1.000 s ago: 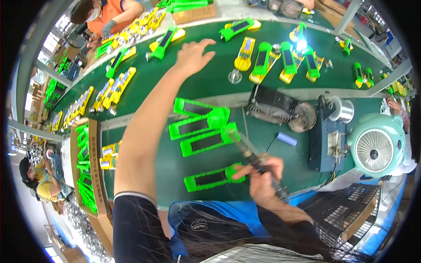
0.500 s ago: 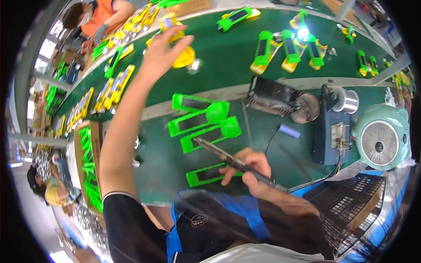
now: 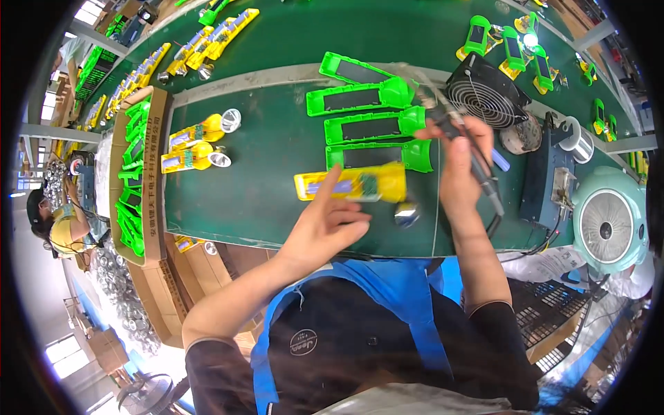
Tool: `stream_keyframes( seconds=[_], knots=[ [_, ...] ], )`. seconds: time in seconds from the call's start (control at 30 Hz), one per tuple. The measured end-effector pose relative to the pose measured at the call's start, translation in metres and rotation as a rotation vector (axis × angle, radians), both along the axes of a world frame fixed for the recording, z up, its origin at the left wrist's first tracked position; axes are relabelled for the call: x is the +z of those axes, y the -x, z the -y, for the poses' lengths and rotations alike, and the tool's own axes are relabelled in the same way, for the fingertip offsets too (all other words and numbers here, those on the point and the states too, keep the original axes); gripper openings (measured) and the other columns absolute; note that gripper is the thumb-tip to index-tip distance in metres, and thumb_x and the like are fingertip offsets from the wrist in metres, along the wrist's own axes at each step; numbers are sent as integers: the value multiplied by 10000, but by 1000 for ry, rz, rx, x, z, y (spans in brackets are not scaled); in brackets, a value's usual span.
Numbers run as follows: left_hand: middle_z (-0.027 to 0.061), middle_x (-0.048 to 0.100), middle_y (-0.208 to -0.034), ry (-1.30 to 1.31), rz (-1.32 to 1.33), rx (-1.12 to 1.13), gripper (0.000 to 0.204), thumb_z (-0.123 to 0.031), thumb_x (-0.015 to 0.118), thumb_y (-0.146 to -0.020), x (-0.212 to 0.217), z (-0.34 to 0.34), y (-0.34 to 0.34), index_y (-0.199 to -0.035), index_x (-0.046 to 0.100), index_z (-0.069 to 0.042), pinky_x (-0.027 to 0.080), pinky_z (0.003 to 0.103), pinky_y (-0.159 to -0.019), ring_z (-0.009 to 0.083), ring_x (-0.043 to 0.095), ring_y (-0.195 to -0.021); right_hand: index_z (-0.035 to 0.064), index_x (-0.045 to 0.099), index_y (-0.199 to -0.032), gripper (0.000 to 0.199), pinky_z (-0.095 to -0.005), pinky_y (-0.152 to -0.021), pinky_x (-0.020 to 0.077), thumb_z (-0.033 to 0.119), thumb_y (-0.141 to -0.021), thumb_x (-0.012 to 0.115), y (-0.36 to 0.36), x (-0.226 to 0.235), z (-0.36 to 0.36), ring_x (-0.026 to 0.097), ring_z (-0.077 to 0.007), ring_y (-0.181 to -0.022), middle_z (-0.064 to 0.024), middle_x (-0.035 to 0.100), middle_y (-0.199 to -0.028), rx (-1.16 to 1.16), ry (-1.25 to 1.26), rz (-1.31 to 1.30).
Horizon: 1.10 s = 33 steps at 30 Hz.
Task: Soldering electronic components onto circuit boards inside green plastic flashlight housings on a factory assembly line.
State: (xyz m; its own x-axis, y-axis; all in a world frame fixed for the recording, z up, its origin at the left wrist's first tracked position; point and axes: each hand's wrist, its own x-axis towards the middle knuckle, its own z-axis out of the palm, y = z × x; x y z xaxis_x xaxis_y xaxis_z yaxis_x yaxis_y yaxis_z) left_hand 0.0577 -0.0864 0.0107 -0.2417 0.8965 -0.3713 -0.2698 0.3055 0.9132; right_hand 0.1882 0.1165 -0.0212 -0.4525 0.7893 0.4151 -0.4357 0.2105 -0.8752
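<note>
A yellow flashlight housing [image 3: 387,181] with a purple battery and a small green circuit board lies on the bench in front of me. My left hand [image 3: 326,228] is at its near side, index finger stretched over the battery and the other fingers loosely bent. A round silver reflector [image 3: 407,214] sits by its right end. Beyond it lie several green shells [image 3: 344,158] with dark panels, in a row. My right hand [image 3: 462,155] grips a soldering iron [image 3: 478,166] by its dark handle, right of the shells. Its tip points up and away and is blurred.
Two yellow housings [image 3: 197,156] with reflectors lie at left, beside a cardboard box [image 3: 158,180] of green shells. A black fan [image 3: 487,97], a solder spool [image 3: 577,142], a soldering station [image 3: 543,173] and a mint-green fan [image 3: 609,221] stand right. More housings line the belt [image 3: 290,34].
My left hand has come back from the belt, and a yellow housing now lies before me. My right hand has moved away with the iron. The nearest green shell now sits close to the others.
</note>
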Motion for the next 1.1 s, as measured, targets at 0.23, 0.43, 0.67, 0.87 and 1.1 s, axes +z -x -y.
stream_keyframes(
  seconds=[0.23, 0.43, 0.67, 0.87, 1.1],
  knots=[
    [108, 626, -941, -246, -953, -52, 293, 32, 597, -895, -7, -48, 7, -1177, 657, -19, 483, 290, -634, 183, 605, -717, 44, 476, -1024, 424, -352, -670, 532, 355, -867, 718, -111, -11, 11, 572, -228, -786, -127, 546, -929, -221, -73, -6],
    [50, 637, -811, -259, -802, 70, 317, 41, 645, -865, -22, -69, -4, -1172, 671, -33, 445, 247, -585, 117, 571, -685, -13, 487, -1005, 347, -323, -696, 512, 259, -890, 668, -126, -36, 42, 627, -204, -727, -145, 611, -909, -58, 323, 102],
    [54, 601, -909, -392, -945, 26, 155, 69, 678, -808, -26, -68, -3, -928, 640, -22, 465, 229, -572, 121, 582, -704, -26, 530, -995, 206, -300, -722, 547, 108, -888, 645, -109, -22, 35, 670, -179, -755, -119, 639, -884, 0, 348, 270],
    [105, 567, -943, -273, -1192, -48, 185, 75, 677, -716, -15, -72, -10, -824, 565, -24, 503, 383, -636, 315, 605, -747, -41, 552, -993, 183, -289, -698, 570, 52, -884, 666, -100, -16, 38, 682, -176, -754, -93, 632, -870, -5, 351, 358],
    [124, 537, -889, -169, -1196, -131, 139, 65, 643, -730, -7, -80, -10, -795, 539, -2, 491, 411, -609, 337, 585, -726, -48, 554, -977, 173, -278, -689, 559, 43, -878, 663, -100, -11, 35, 690, -183, -757, -110, 628, -857, 37, 296, 437]
  ],
)
